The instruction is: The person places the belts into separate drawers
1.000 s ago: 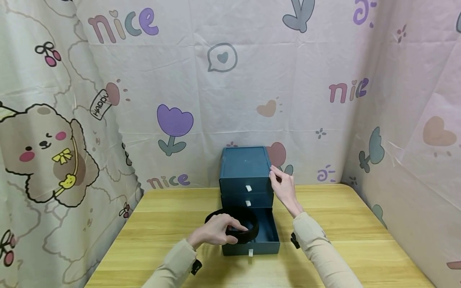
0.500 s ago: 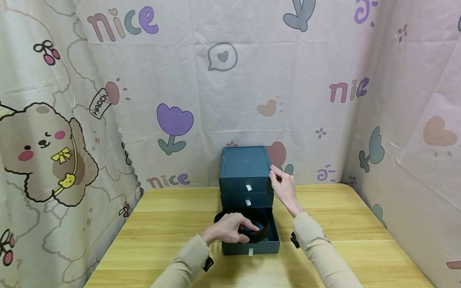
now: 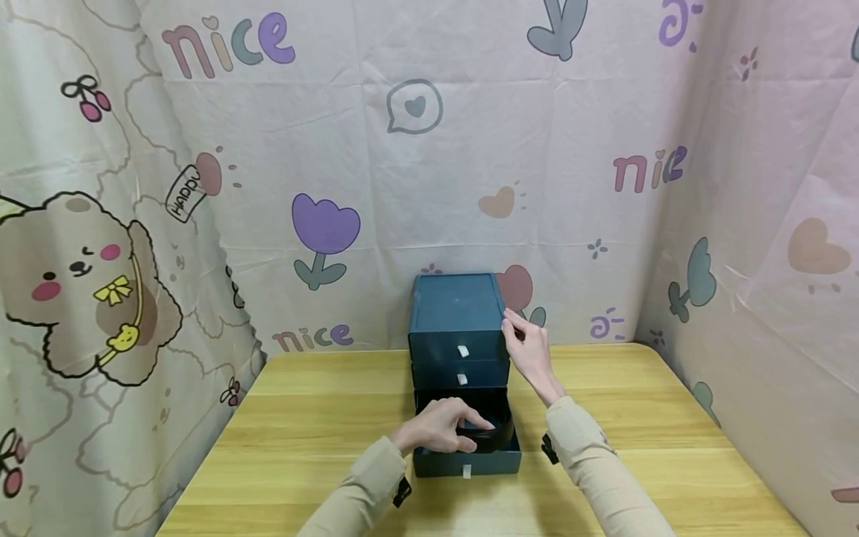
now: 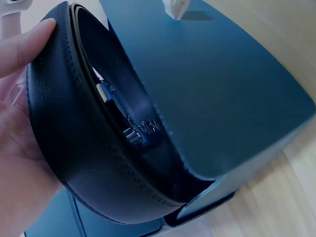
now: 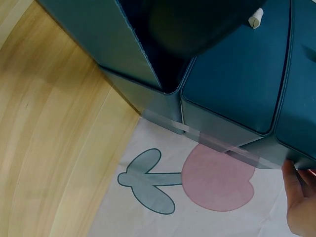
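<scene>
A coiled black leather belt [image 3: 495,438] is held over the pulled-out bottom drawer [image 3: 439,465] of a dark teal drawer box [image 3: 458,302]. My left hand [image 3: 439,426] grips the coil at its left side, with thumb and fingers on the band. In the left wrist view the belt [image 4: 94,143] stands as a loop, its metal buckle [image 4: 140,133] showing inside and its lower edge within the drawer walls. My right hand [image 3: 530,349] touches the upper right side of the box with its fingertips; in the right wrist view those fingers [image 5: 292,185] press the side wall.
Two upper drawers with white pull tabs [image 3: 462,350] are closed above the bottom one. The box stands near the back of a wooden table [image 3: 322,418]. A patterned cloth [image 3: 429,186] hangs behind it and along both sides.
My left hand has carried the belt to the right, from the drawer's left side to over its middle and right. The right hand has stayed on the box.
</scene>
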`<state>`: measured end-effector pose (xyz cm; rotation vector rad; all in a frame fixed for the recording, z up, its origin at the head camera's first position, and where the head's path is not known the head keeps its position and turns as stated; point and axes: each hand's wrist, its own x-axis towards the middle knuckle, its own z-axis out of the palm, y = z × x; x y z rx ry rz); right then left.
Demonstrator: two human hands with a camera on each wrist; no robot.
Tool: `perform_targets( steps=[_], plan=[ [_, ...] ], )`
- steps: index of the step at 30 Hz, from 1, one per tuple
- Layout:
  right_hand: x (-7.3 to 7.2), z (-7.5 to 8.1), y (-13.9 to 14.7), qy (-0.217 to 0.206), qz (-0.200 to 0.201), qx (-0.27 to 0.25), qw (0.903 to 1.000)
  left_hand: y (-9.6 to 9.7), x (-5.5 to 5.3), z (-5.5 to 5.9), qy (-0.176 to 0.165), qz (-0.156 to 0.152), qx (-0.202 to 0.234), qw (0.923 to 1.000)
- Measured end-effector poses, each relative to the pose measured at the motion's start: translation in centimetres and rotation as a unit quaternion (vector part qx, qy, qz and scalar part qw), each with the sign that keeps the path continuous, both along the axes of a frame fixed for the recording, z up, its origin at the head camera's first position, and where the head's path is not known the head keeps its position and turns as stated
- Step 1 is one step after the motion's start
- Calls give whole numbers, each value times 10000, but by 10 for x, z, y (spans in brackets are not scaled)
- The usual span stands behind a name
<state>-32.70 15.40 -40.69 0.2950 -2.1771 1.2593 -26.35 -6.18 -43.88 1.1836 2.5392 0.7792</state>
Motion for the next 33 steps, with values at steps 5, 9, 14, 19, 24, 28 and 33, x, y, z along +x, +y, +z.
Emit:
perform_targets(
  steps=[5, 9, 14, 19, 24, 28, 33],
  plan=[
    [-1, 0, 1, 34, -5, 4, 10000, 1, -4, -4, -85, 61, 68, 9999],
    [-1, 1, 1, 107, 13, -26, 9999, 1, -9, -8, -144, 44, 128, 9998],
    [-2, 0, 0, 81, 34, -35, 10000, 1, -12, -13, -198, 121, 105, 9997],
    [-1, 1, 0, 44, -24, -20, 10000, 1, -16, -19, -239, 253, 95, 9993],
    [-2, 1, 0, 46, -27, -56, 10000, 1, -19, -24, -268, 394, 97, 9988],
    [-3, 0, 0, 80, -42, -47, 9999, 1, -21, -27, -271, 436, 92, 9986],
    [-2, 0, 0, 72, -36, -58, 10000, 1, -24, -33, -345, 486, 91, 9982]
  ],
)
